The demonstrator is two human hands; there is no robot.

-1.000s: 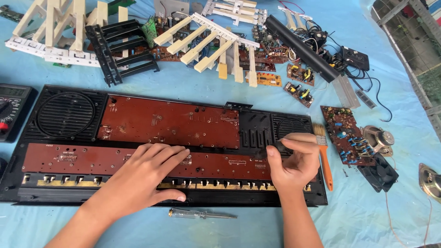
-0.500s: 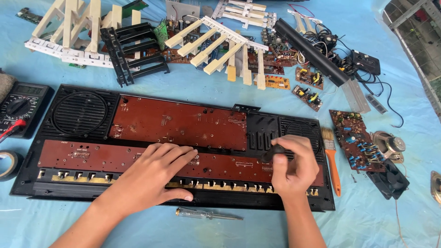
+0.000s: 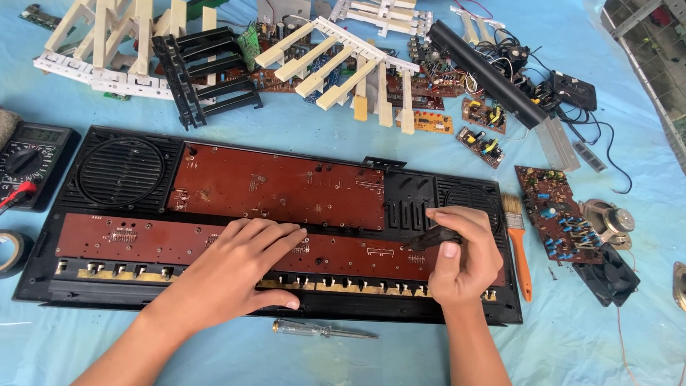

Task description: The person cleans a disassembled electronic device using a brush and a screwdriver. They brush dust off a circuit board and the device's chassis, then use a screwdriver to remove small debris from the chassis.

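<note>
An opened black keyboard case [image 3: 43,286] lies across the blue sheet, with two brown circuit boards inside, an upper board [image 3: 279,186] and a long lower board [image 3: 128,239]. My left hand [image 3: 239,268] rests flat on the middle of the lower board, fingers spread and pointing right. Over the board's right end, my right hand [image 3: 464,261] is closed around a small black piece [image 3: 432,237] whose tip touches the board beside the slider slots [image 3: 409,204].
A clear-handled screwdriver [image 3: 321,330] lies in front of the case. An orange-handled brush [image 3: 518,243], a loose circuit board [image 3: 554,214] and a speaker [image 3: 607,218] sit on the right. A multimeter [image 3: 32,161] and tape roll [image 3: 11,251] are at left. White keys [image 3: 343,64] and black keys [image 3: 207,71] lie behind.
My right hand has drawn slightly back from the slider slots and curled tighter on the black piece. My left hand stays flat on the lower board. The view has shifted a little.
</note>
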